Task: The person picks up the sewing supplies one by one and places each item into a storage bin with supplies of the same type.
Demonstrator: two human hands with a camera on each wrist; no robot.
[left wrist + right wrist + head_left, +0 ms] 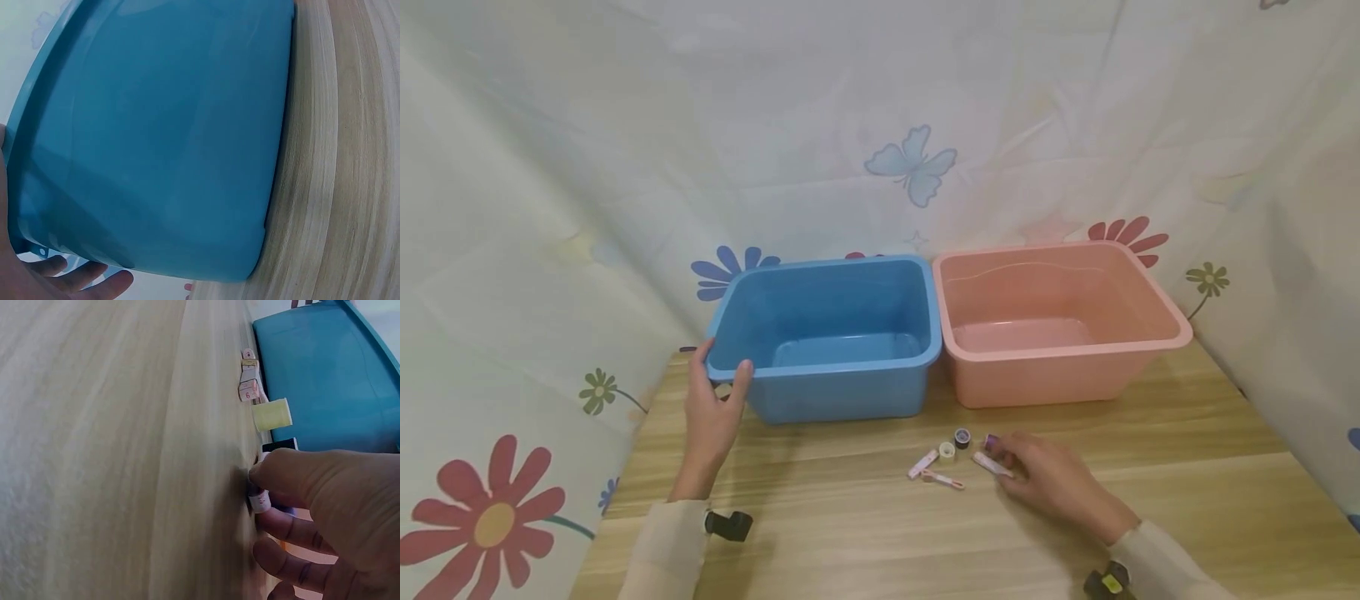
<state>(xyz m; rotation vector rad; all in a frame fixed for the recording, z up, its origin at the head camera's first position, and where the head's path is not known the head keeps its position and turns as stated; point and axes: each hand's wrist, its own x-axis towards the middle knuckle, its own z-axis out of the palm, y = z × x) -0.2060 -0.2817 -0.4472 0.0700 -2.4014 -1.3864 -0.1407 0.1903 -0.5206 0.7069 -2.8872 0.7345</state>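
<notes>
My left hand (pixel 717 425) grips the near left corner of a blue plastic basin (pixel 842 396), thumb on the near rim and fingers at the left side. In the left wrist view, several fingers (pixel 87 278) show past the basin's outer wall. My right hand (pixel 1052 475) is low at the tabletop, thumb and forefinger pinching a small white strip with reddish print (pixel 991 463). A purple spool (pixel 990 442) sits by its fingertips, partly covered. In the right wrist view, the thumb hides part of the strip (pixel 260 501).
Left of my right hand lie a dark spool (pixel 962 437), a pale yellow spool (pixel 947 451), another white printed strip (pixel 922 464) and a slim pink-and-white piece (pixel 943 480). A pink basin (pixel 1037 379) stands against the blue one on the wooden table (pixel 850 525), before a patterned curtain (pixel 805 108).
</notes>
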